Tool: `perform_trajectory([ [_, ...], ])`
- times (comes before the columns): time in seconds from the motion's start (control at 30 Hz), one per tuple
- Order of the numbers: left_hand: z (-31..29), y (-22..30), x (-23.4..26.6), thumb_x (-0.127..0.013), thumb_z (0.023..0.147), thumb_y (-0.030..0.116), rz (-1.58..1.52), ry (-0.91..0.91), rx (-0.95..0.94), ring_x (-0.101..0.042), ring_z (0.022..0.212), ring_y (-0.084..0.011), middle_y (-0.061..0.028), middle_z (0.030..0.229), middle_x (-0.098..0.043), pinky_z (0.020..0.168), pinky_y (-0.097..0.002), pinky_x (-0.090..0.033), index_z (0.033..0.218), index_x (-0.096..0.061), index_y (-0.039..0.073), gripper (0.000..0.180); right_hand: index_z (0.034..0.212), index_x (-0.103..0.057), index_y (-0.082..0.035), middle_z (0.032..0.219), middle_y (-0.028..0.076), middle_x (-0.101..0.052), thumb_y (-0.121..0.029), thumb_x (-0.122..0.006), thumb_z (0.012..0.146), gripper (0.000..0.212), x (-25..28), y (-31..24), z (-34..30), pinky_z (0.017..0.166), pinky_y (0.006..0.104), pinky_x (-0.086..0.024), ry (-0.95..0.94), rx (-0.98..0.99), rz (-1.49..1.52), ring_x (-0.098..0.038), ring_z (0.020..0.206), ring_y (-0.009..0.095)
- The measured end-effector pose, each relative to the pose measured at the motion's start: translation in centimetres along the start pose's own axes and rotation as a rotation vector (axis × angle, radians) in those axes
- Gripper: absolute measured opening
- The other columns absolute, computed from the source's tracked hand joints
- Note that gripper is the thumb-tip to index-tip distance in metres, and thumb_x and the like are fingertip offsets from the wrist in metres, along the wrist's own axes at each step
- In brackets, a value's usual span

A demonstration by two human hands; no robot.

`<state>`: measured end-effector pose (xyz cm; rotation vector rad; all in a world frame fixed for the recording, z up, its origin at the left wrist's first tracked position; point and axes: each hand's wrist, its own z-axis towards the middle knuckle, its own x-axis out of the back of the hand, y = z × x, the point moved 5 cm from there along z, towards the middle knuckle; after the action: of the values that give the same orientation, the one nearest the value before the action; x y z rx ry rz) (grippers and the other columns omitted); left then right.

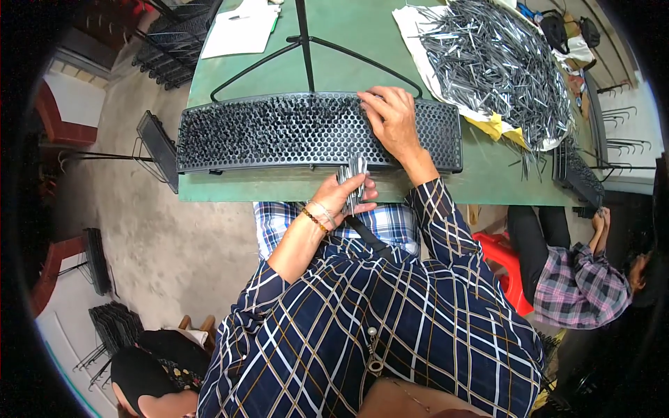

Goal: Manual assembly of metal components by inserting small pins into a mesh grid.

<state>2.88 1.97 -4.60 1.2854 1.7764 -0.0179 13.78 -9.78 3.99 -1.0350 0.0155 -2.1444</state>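
A long black rack (435,136) full of small round holes lies across the near side of the green table. Thin dark pieces stand in many holes on its left and middle, while the right end shows bare holes. My left hand (334,194) is closed around a bunch of thin grey-black strips (354,177) just below the rack's near edge. Over the rack, right of its middle, my right hand (392,118) has its thumb and fingertips bent together at the holes. Whatever is between those fingertips is too small to make out.
A large heap of similar strips (491,63) lies on a white sack at the far right. Black metal rods (305,45) rise behind the rack. White papers (240,31) lie at the far left. A co-worker (575,279) sits at right by a red stool (505,265); another person (164,369) is lower left.
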Motion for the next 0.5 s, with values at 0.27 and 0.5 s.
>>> perform_trajectory([
  [0.27,-0.1,0.0,0.2,-0.056,0.09,0.016,0.03,0.019,0.006,-0.062,0.082,-0.018,-0.0075,0.095,-0.062,0.07,-0.0351,-0.057,0.106,-0.056,0.005,0.019,0.087,-0.068,-0.008,0.085,0.004,-0.061,-0.01,-0.068,0.074,0.013,0.1,-0.4,-0.4,0.078,0.0352,-0.038,0.027,-0.064,-0.044,-0.055,0.084,0.022],
  [0.5,0.0,0.0,-0.1,-0.057,0.09,0.015,0.053,0.028,-0.021,-0.061,0.079,-0.0144,-0.0075,0.095,-0.063,0.064,-0.0284,-0.055,0.105,-0.056,0.004,0.019,0.09,-0.069,-0.003,0.085,0.007,-0.063,-0.014,-0.068,0.078,0.016,1.8,-0.2,-1.1,0.067,0.0298,-0.044,0.075,-0.193,0.127,-0.057,0.077,0.02],
])
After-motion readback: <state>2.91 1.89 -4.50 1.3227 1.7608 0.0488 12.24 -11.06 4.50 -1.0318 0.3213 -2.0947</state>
